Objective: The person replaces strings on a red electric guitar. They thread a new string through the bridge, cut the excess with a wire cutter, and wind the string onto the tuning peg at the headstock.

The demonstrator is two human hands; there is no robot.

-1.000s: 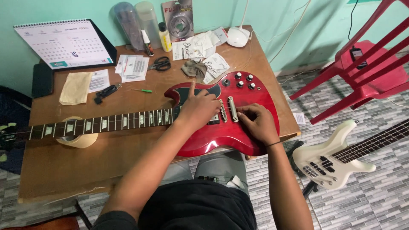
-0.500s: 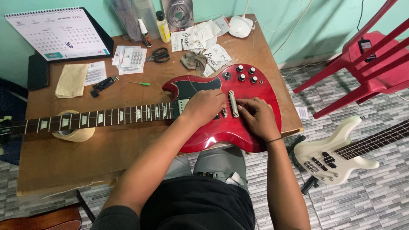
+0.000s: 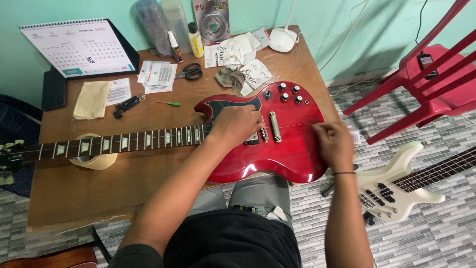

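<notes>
A red electric guitar (image 3: 292, 154) lies flat on a wooden table (image 3: 148, 183), its neck (image 3: 124, 142) pointing left and propped on a roll of tape (image 3: 94, 160). My left hand (image 3: 235, 124) presses down on the body where the neck joins, fingers curled over the pickup area. My right hand (image 3: 334, 144) hovers at the body's right edge, blurred, with its fingers pinched. A faint thin guitar string seems to run from the metal tailpiece (image 3: 274, 126) to those fingers.
At the table's back stand a desk calendar (image 3: 79, 47), bottles (image 3: 196, 39), scissors (image 3: 189, 73), string packets (image 3: 238, 49), a yellow cloth (image 3: 91, 99) and a small green screwdriver (image 3: 168, 103). A white bass guitar (image 3: 396, 186) lies on the tiled floor at right, beside a red plastic chair (image 3: 431, 74).
My right hand has pulled away from the bridge to the guitar's right edge. My left hand stays on the body near the neck.
</notes>
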